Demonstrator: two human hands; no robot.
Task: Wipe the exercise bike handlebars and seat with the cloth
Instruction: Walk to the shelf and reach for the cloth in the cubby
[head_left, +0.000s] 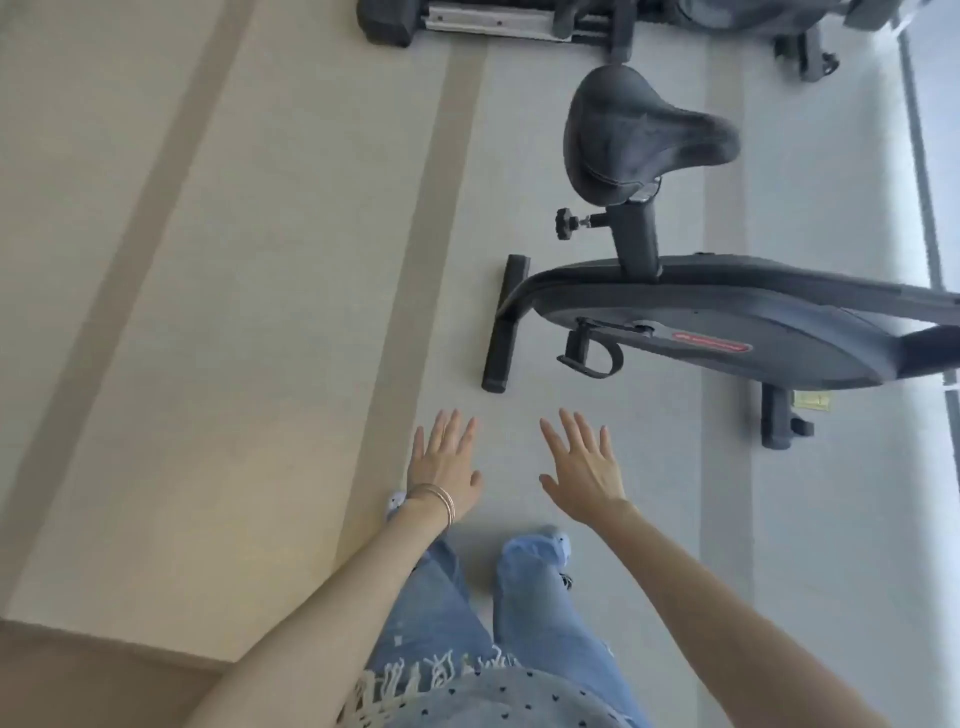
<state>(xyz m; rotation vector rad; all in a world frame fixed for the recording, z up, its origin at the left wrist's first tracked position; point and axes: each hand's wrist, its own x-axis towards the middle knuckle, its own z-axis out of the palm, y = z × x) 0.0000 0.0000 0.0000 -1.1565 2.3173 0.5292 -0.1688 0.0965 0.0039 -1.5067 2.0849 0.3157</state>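
Contents as I log them from my remote station, head view:

1. Left hand (444, 460): held out low in front of the body, back of the hand toward me. Fingers straight and a little apart, thumb out to the side, over the floor. Thin bangles (439, 501) sit on the wrist.
2. Right hand (584, 467): beside the left and level with it, not touching it. Fingers straight and fanned apart, thumb out.
3. Exercise bike (727, 322): ahead and to the right of both hands, apart from them. Dark grey body lying across the view and running out at the right edge, with a red label (711, 343) on its side.
4. Seat (634, 135): dark, wide at the left and narrow toward the right. It is mounted on the post (636, 239) that rises from the bike's body, well apart from both hands.
5. Knob (564, 223): black, sticking out from the left side of the post.
6. Foot bar (504, 322): black, flat on the floor at the bike's left end. Its near tip is the bike part closest to the fingertips.
7. Pedal (587, 353): black with a strap, low on the bike's near side.
8. Second foot (776, 415): under the body further right, with a yellow tag (810, 400) beside it.
9. Another machine (493, 21): dark with a silver rail, cut by the top edge. I cannot tell what kind it is.
10. Floor (208, 312): pale, with darker stripes.
11. Clothing: blue jeans (540, 613) and a dotted top (493, 696) with a fringed hem.
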